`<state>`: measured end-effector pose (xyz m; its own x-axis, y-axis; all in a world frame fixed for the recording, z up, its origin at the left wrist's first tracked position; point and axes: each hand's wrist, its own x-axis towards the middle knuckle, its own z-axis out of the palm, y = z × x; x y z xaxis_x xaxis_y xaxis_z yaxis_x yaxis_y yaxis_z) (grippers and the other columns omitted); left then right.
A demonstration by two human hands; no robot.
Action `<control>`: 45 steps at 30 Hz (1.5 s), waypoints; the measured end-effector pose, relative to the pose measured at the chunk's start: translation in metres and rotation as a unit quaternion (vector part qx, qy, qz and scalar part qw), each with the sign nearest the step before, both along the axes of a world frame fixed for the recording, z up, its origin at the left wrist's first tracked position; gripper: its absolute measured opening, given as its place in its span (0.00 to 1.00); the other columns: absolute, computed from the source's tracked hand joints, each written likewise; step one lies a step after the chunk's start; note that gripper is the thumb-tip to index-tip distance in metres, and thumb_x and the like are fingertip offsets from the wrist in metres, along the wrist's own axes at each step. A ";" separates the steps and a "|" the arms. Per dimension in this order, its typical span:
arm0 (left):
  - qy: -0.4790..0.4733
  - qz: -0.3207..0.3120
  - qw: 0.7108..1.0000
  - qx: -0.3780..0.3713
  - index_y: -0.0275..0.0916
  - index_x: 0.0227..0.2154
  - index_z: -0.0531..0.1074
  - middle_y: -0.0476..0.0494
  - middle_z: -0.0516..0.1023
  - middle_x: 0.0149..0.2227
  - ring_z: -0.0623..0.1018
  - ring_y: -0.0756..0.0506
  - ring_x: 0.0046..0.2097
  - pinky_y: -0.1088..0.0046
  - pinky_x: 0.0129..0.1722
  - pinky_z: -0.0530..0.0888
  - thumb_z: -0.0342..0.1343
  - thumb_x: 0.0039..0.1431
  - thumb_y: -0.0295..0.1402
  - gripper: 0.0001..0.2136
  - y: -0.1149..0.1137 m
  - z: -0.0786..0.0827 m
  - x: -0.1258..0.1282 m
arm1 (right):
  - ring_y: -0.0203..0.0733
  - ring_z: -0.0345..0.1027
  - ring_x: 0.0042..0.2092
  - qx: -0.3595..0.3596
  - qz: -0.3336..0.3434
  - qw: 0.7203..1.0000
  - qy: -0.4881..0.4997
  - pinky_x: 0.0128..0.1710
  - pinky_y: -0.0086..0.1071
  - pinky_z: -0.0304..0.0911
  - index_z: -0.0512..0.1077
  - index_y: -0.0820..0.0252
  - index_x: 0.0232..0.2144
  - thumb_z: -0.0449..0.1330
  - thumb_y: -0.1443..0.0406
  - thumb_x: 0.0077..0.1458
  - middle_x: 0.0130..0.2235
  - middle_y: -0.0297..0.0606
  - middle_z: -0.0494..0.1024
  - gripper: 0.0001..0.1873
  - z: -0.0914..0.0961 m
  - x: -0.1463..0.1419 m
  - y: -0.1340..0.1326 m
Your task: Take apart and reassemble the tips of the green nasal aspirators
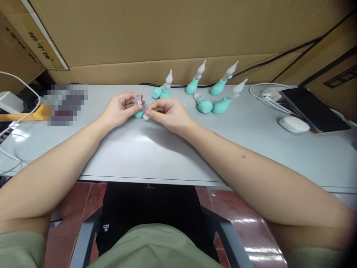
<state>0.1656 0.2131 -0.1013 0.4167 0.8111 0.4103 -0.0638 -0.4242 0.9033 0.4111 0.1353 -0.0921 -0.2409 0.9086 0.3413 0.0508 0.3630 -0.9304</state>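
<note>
My left hand (118,108) is closed around a nasal aspirator (138,113), its teal bulb low and its clear tube pointing up between my fingers and thumb. Right beside it, my right hand (170,113) pinches a small white piece (145,117) between thumb and fingertips; the fingers partly hide its shape. Just behind my right hand stands an aspirator (168,80) with a white tip, next to a teal bulb (156,92) lying on its side. Further right are more aspirators (192,86) with white tips, and a teal bulb (205,106) with a clear part and no long tip showing.
The grey table (122,156) backs onto a cardboard wall (167,33), with a black cable along it. At right lie a phone (315,109), a white rounded case (294,124) and a charger with white cables. A yellow-handled item (25,116) and a white cable are at left.
</note>
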 end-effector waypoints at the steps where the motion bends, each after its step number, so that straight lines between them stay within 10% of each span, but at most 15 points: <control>1: 0.013 -0.003 1.000 -0.006 0.39 0.54 0.92 0.33 0.96 0.54 0.94 0.36 0.56 0.57 0.61 0.93 0.95 0.49 0.64 0.41 0.001 0.000 -0.001 | 0.46 0.82 0.42 -0.001 0.015 0.999 -0.029 0.49 0.40 0.76 0.88 0.57 0.36 0.86 0.52 0.62 0.40 0.41 0.92 0.18 -0.001 -0.001 0.000; 7: 0.094 0.010 0.996 -0.008 0.40 0.48 0.93 0.40 0.90 0.47 0.84 0.42 0.44 0.63 0.49 0.85 0.91 0.51 0.59 0.32 -0.003 0.000 -0.001 | 0.46 0.79 0.43 0.026 0.034 0.988 -0.148 0.47 0.40 0.71 0.88 0.57 0.37 0.80 0.57 0.62 0.39 0.39 0.90 0.11 -0.001 0.001 -0.001; 15: 0.136 0.037 0.985 0.095 0.44 0.40 0.96 0.43 0.87 0.37 0.77 0.43 0.38 0.63 0.39 0.73 0.86 0.59 0.58 0.22 -0.017 0.014 0.003 | 0.42 0.68 0.37 0.061 -0.073 0.995 -0.005 0.38 0.40 0.69 0.77 0.50 0.44 0.93 0.30 0.52 0.39 0.34 0.78 0.44 0.002 0.001 0.011; 29: 0.192 0.033 0.970 0.149 0.43 0.53 0.98 0.39 0.99 0.57 0.95 0.33 0.58 0.59 0.62 0.87 0.77 0.72 0.46 0.16 -0.030 0.026 0.005 | 0.50 0.79 0.41 0.132 -0.054 0.989 -0.029 0.43 0.45 0.78 0.82 0.52 0.47 0.75 0.27 0.77 0.41 0.40 0.85 0.37 -0.009 -0.007 0.016; 37: 0.166 0.012 0.978 0.126 0.43 0.51 0.99 0.42 1.00 0.54 0.96 0.32 0.56 0.59 0.62 0.88 0.77 0.71 0.45 0.14 -0.034 0.029 0.005 | 0.55 0.82 0.47 0.044 -0.033 0.998 -0.019 0.52 0.48 0.83 0.80 0.50 0.43 0.82 0.26 0.67 0.43 0.42 0.86 0.39 0.014 -0.005 0.001; 45: 0.147 -0.021 0.986 0.079 0.42 0.52 1.00 0.40 1.00 0.57 0.96 0.29 0.62 0.55 0.68 0.89 0.82 0.70 0.51 0.19 -0.036 0.034 0.003 | 0.46 0.76 0.41 -0.014 -0.024 0.999 0.042 0.41 0.40 0.77 0.84 0.51 0.43 0.87 0.22 0.55 0.41 0.39 0.85 0.45 0.012 -0.005 0.000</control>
<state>0.1689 0.1775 -0.0669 0.5677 0.7264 0.3872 0.1706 -0.5640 0.8079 0.4065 0.1352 -0.0800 -0.1690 0.9278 0.3325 -0.0109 0.3355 -0.9420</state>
